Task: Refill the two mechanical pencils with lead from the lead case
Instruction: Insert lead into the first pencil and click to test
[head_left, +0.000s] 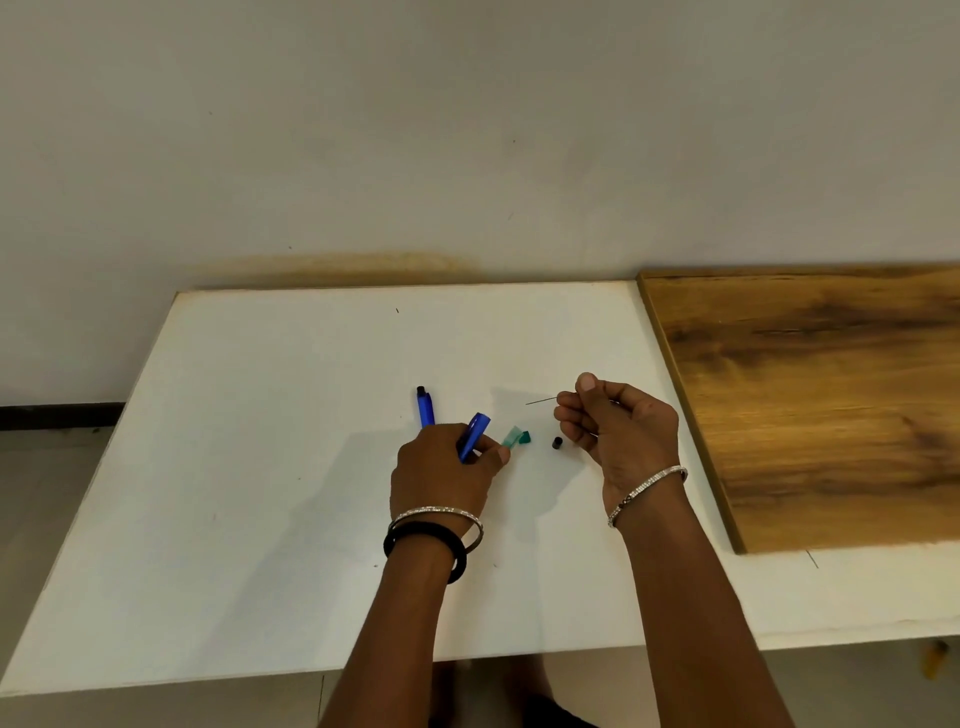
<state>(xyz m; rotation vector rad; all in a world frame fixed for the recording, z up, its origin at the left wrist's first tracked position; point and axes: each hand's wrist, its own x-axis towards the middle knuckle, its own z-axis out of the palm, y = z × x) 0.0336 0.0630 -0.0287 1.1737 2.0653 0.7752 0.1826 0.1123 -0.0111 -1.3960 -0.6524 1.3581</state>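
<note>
My left hand (444, 467) grips a blue mechanical pencil (474, 435), its open top end tilted up and to the right. A second blue pencil (425, 406) with a black cap lies on the white table behind that hand. My right hand (615, 421) pinches a thin lead (540, 400) that sticks out to the left, level with the table. Between the hands lie the small green lead case (516, 437) and a small black cap (557, 442).
The white table (260, 467) ends at a front edge close to me. A wooden board (810, 395) lies on its right side. A plain wall stands behind the table. Both wrists wear bangles.
</note>
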